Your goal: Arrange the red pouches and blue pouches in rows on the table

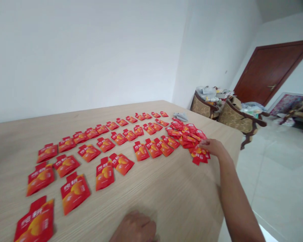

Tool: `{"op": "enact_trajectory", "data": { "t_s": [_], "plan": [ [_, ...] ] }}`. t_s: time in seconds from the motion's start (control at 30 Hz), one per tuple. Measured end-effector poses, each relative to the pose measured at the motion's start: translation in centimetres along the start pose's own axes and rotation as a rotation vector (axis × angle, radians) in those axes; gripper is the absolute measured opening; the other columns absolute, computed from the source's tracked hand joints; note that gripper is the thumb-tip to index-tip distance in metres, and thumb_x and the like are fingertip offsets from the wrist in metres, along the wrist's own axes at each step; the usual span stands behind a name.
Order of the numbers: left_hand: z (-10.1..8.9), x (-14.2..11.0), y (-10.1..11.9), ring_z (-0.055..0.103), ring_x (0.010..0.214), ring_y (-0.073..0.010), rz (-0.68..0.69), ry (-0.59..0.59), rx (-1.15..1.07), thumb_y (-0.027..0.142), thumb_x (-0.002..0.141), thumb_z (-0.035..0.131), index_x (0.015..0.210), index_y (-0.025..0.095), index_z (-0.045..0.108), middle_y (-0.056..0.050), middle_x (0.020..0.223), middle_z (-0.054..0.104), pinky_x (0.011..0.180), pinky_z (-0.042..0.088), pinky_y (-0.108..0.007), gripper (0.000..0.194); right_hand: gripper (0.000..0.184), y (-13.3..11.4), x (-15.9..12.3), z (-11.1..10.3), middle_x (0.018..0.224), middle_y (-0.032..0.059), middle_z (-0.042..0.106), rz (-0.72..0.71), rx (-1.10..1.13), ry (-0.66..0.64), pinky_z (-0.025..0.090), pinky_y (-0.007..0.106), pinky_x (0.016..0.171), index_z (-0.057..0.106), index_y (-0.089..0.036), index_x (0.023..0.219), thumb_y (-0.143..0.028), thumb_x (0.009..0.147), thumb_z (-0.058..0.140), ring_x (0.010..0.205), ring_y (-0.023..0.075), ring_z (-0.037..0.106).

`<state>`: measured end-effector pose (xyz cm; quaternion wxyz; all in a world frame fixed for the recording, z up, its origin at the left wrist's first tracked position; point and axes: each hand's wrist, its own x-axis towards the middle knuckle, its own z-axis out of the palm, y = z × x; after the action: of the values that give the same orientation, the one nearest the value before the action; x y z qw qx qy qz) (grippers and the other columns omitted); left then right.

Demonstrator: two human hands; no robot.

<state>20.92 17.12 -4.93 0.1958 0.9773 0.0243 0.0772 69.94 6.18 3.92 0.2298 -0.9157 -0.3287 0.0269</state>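
My right hand (212,147) reaches to the right side of the table, its fingers bent together on a red sachet (199,153) at the near edge of a loose heap. The heap of red sachets (184,132) overlaps in several layers. Low in the middle, my left hand (135,228) rests on the table as a loose fist, slightly blurred, with nothing showing in it. Spread to the left lie rows of flat red and orange sachets, such as one sachet (75,191) with white lettering and a yellow fruit picture. Some in the rows touch or overlap.
The light wooden table (171,191) meets a white wall (86,53) at the back. A grey crumpled packet (181,116) lies behind the heap. Beyond the table's right edge stand patterned armchairs (233,116) loaded with bags, and a brown door (272,70).
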Motion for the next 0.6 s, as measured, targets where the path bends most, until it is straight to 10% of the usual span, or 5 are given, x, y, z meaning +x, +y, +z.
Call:
{"op": "enact_trajectory", "data": {
  "t_s": [0.13,0.4,0.6],
  "plan": [
    [-0.1,0.0,0.1,0.049,0.06,-0.0147,0.005,0.042,-0.019,0.005,0.068,0.07,0.07,0.021,0.045,0.007,0.065,0.058,0.06,0.025,-0.033,0.03,0.049,1.3,-0.3,0.6,0.087,0.0099,0.077,0.054,-0.059,-0.205,0.052,0.035,0.071,0.076,-0.019,0.088,-0.067,0.079,0.071,0.079,0.0259,0.072],
    [-2.1,-0.5,2.1,0.048,0.063,-0.0153,-0.041,0.13,-0.155,0.008,0.067,0.062,0.072,0.021,0.044,0.006,0.068,0.056,0.064,0.03,-0.033,0.024,0.113,0.3,-1.0,2.6,0.152,0.0319,0.047,0.151,-0.227,-0.067,0.046,0.051,0.105,0.048,-0.01,0.152,-0.067,0.062,0.087,0.141,0.0442,0.049],
    [-3.6,-0.4,3.7,0.053,0.066,-0.0168,-0.087,0.107,-0.162,0.019,0.075,0.063,0.072,0.022,0.044,0.005,0.068,0.056,0.069,0.035,-0.035,0.019,0.095,0.6,-0.9,1.9,0.132,0.0307,0.064,0.095,-0.044,-0.032,0.049,0.04,0.094,0.051,-0.004,0.148,-0.053,0.074,0.085,0.122,0.0365,0.065]
  ]
}}
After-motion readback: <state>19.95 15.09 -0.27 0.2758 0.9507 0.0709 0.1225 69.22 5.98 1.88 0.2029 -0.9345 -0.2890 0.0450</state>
